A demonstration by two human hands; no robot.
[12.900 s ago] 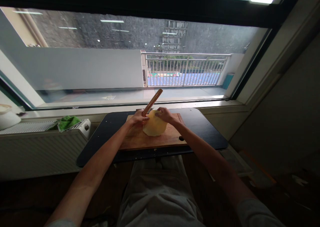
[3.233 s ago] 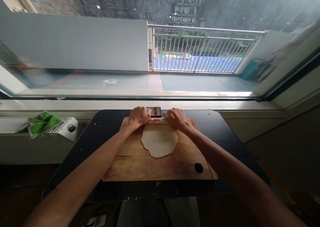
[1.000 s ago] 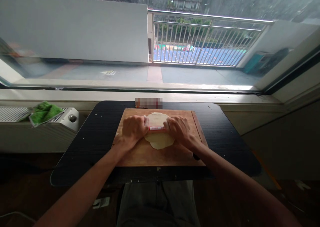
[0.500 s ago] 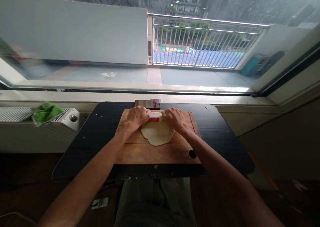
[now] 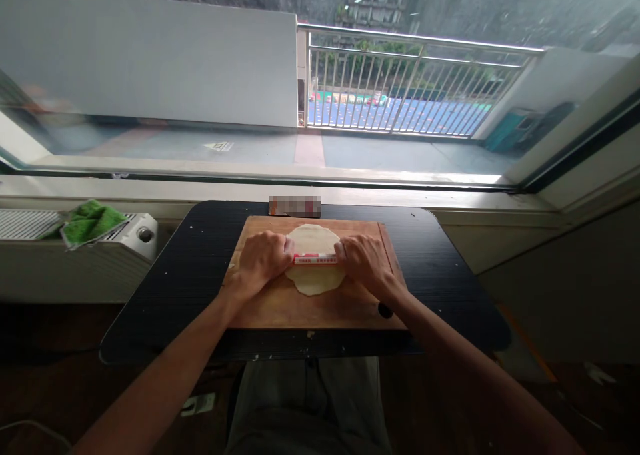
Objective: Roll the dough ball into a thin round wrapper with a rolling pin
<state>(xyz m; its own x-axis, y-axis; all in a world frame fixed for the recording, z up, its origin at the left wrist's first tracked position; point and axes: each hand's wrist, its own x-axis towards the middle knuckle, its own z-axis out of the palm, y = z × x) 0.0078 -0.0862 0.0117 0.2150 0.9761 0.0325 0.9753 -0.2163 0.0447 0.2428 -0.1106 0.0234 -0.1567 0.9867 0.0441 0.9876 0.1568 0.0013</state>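
A flat round of pale dough [image 5: 312,240] lies on a wooden cutting board [image 5: 280,308]. Across its middle lies a rolling pin [image 5: 314,259], of which only a short stretch with a red label shows between my hands. My left hand [image 5: 262,261] is closed over the pin's left end. My right hand [image 5: 366,261] is closed over its right end. Both hands press down on the board's middle, knuckles up. Dough shows both beyond the pin and on the near side of it.
The board rests on a small black table [image 5: 190,288] against a window sill. A blurred dark object [image 5: 295,206] lies at the table's far edge. A green cloth [image 5: 89,221] sits on a white radiator [image 5: 75,255] at left. The board has a hole [image 5: 384,310] near its right corner.
Half a second ago the pin was at the dough's far edge; it has rolled back toward me to the dough's middle, both hands still on it.
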